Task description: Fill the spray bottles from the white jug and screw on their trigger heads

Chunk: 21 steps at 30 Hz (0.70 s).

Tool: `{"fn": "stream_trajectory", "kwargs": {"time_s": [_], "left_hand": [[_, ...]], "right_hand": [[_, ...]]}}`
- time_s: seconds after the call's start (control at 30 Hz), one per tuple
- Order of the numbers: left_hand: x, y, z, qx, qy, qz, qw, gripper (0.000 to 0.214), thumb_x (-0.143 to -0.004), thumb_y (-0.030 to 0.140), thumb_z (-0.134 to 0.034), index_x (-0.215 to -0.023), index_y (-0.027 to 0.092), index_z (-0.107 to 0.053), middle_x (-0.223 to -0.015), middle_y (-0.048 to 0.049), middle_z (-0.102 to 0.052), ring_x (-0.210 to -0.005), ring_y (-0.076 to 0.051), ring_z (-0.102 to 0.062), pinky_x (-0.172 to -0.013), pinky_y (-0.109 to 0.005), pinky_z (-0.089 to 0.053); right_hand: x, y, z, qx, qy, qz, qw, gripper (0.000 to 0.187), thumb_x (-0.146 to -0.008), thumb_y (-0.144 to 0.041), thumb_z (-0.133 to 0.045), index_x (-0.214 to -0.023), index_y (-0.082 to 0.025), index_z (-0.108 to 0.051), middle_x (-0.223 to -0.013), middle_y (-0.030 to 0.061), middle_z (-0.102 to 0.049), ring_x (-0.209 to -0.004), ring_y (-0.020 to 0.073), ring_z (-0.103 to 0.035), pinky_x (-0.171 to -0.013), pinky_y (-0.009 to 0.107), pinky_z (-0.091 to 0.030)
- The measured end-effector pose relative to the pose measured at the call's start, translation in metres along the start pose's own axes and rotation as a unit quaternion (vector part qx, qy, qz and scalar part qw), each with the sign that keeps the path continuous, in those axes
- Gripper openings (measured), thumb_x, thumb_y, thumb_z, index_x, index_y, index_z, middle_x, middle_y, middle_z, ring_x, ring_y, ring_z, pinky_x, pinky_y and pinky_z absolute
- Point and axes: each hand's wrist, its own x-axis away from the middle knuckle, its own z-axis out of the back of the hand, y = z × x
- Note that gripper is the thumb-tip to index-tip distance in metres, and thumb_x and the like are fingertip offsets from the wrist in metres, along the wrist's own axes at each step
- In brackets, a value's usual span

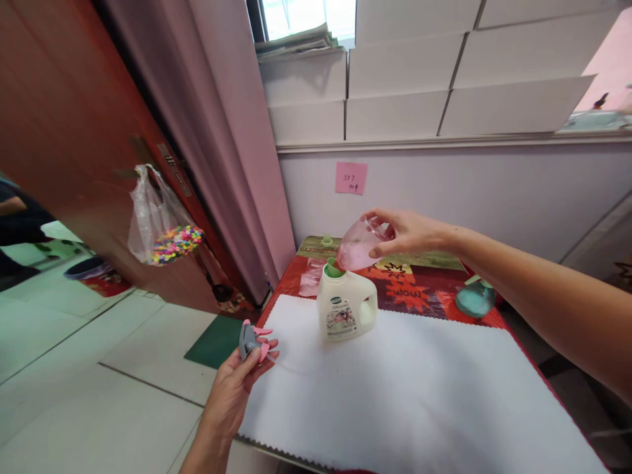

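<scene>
My right hand (pixel 395 232) grips a clear pink spray bottle (pixel 359 243), tipped so its neck points down at the mouth of a white jug. That jug (pixel 340 306), labelled and with a side handle, stands upright on a white cloth; a green spout (pixel 334 267) shows in its opening. Whether liquid is flowing cannot be made out. Off the table's left edge, my left hand (pixel 241 368) is closed around a grey and pink spray head (pixel 251 341).
The white cloth (pixel 419 388) covers the table's near part. Behind it are a green cap (pixel 326 241), pink plastic pieces (pixel 311 280) and a teal spray bottle (pixel 474 299). A pink note (pixel 351 178) is on the wall. A bag of colourful beads (pixel 172 243) hangs from the door.
</scene>
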Motion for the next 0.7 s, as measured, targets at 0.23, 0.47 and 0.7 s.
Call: {"fn": "stream_trajectory", "kwargs": {"time_s": [0.23, 0.47, 0.7], "left_hand": [[0.0, -0.001, -0.001, 0.009, 0.013, -0.02, 1.0, 0.056, -0.061, 0.038, -0.091, -0.109, 0.015, -0.072, -0.115, -0.0142, -0.075, -0.1, -0.026, -0.072, -0.091, -0.033, -0.057], [0.002, -0.001, -0.004, 0.035, 0.025, -0.039, 0.998, 0.056, -0.061, 0.034, -0.091, -0.108, 0.015, -0.067, -0.113, -0.0163, -0.075, -0.096, -0.026, -0.074, -0.093, -0.033, -0.057], [-0.001, -0.002, 0.0, 0.089, 0.019, 0.01, 0.996, 0.038, -0.064, 0.022, -0.086, -0.097, 0.013, -0.071, -0.102, -0.017, -0.077, -0.084, -0.028, -0.075, -0.082, -0.039, -0.061]], "right_hand": [[-0.009, -0.011, 0.006, 0.042, -0.006, 0.016, 0.999, 0.078, -0.072, -0.048, -0.077, -0.142, -0.027, -0.052, -0.131, 0.0103, -0.066, -0.106, 0.0296, -0.066, -0.09, 0.041, -0.051], [-0.018, -0.019, 0.01, 0.086, -0.006, 0.039, 0.995, 0.085, -0.07, -0.047, -0.079, -0.147, -0.026, -0.05, -0.131, 0.0102, -0.067, -0.11, 0.0307, -0.066, -0.096, 0.042, -0.05], [-0.022, -0.028, 0.012, 0.13, -0.012, 0.049, 0.99, 0.09, -0.07, -0.048, -0.076, -0.151, -0.024, -0.046, -0.133, 0.0108, -0.067, -0.112, 0.0319, -0.065, -0.096, 0.041, -0.05]]}}
